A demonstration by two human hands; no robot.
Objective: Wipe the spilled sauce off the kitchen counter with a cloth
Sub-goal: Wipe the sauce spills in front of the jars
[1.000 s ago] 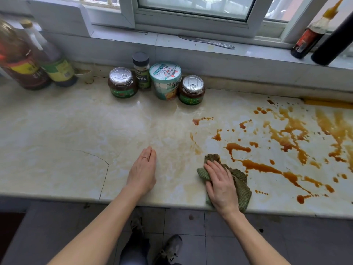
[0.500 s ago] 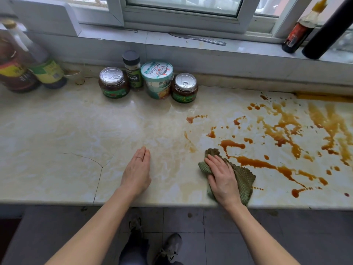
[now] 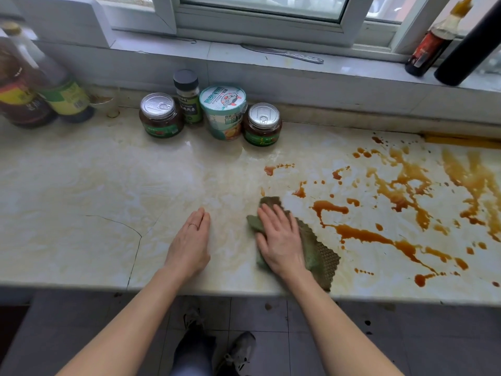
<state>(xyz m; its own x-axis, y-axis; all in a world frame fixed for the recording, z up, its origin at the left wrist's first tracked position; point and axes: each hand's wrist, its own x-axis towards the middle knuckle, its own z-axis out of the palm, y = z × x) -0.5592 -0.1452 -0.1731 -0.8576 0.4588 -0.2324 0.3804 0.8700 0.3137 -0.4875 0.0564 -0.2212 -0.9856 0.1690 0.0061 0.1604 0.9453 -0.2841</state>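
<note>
A green waffle-weave cloth [image 3: 317,253] lies on the pale marble counter [image 3: 95,191] near its front edge. My right hand [image 3: 279,240] presses flat on the cloth with straight fingers, covering its left half. Brown-orange spilled sauce [image 3: 363,234] runs in streaks and drops across the counter to the right of the cloth, reaching the right edge of the view. My left hand [image 3: 191,242] rests flat on the bare counter to the left of the cloth, a ring on one finger.
Two lidded jars [image 3: 160,115] [image 3: 262,124], a spice bottle [image 3: 187,96] and a paper cup tub [image 3: 223,112] stand at the back wall. Large bottles [image 3: 40,88] stand at the far left. Sauce bottles [image 3: 433,42] and a knife [image 3: 284,54] lie on the windowsill. A crack [image 3: 135,248] crosses the counter.
My right hand has slid the cloth up and slightly left across the counter, over a faint smear. My left hand stays flat in place.
</note>
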